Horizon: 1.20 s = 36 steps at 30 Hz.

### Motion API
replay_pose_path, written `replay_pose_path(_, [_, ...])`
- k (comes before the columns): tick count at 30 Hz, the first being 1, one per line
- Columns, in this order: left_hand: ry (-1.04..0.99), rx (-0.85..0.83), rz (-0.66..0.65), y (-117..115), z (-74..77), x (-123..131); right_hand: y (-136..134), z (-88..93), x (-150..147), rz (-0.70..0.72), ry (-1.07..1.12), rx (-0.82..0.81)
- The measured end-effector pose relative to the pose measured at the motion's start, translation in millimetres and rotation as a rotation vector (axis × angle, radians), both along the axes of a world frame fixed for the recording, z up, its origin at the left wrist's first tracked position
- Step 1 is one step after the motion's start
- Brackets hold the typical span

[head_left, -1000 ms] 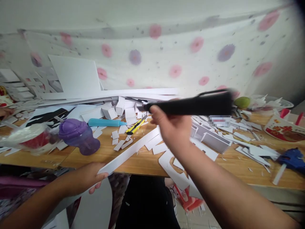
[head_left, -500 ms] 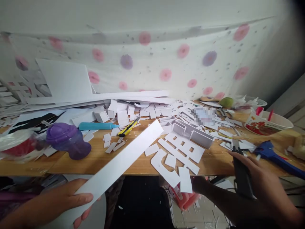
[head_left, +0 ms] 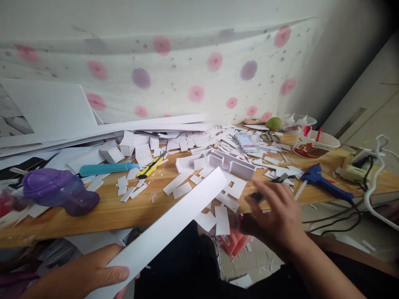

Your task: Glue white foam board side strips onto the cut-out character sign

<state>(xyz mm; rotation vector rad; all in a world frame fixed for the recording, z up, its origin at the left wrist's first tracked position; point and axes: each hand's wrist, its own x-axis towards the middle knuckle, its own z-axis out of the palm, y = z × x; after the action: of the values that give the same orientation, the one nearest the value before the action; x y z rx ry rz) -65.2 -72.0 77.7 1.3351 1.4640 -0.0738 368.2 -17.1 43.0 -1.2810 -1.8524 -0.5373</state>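
Head view: the left hand (head_left: 93,274) is closed on the near end of a long white strip (head_left: 174,220), which slants up over the front edge of the cluttered wooden bench (head_left: 118,211). The right hand (head_left: 277,216) lies over a small dark tool (head_left: 257,196) at that edge; blur hides whether it grips. The strip looks light and stiff but easily creased, so it is probably best held flat nearer its middle. A blue glue gun (head_left: 324,185) lies to the right.
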Motion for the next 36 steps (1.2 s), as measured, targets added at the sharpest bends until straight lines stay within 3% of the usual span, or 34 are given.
replay_pose_path(2, [-0.074, -0.107, -0.015, 2, 10.3, 12, -8, 19.6, -31, 0.312, -0.133, 0.010])
replay_pose_path(3, [-0.071, -0.126, -0.022, 2, 14.8, 16, -9, 28.9, -44, 0.389, -0.210, -0.042])
replay_pose_path(6, [-0.055, -0.132, -0.081, 0, 22.2, 20, -4, 50.1, -67, 0.518, -0.368, -0.175])
replay_pose_path(9, [-0.143, -0.181, -0.133, -4, 21.8, 15, 5, 60.3, -73, 0.595, -0.420, -0.277])
replay_pose_path(20, [-0.375, -0.380, -0.145, -3, 13.9, 10, 18, 71.2, -70, 0.922, -0.205, -0.455])
replay_pose_path(26, [-0.410, -0.384, -0.109, -5, 9.3, 10, 14, 75.0, -70, 0.998, -0.088, -0.441])
replay_pose_path(32, [-0.501, -0.327, -0.169, -4, 4.7, 11, 13, 72.1, -77, 1.202, 0.145, -0.435])
replay_pose_path(36, [-0.522, -0.332, -0.158, -5, 6.2, 13, 15, 70.9, -77, 1.194, 0.180, -0.440])
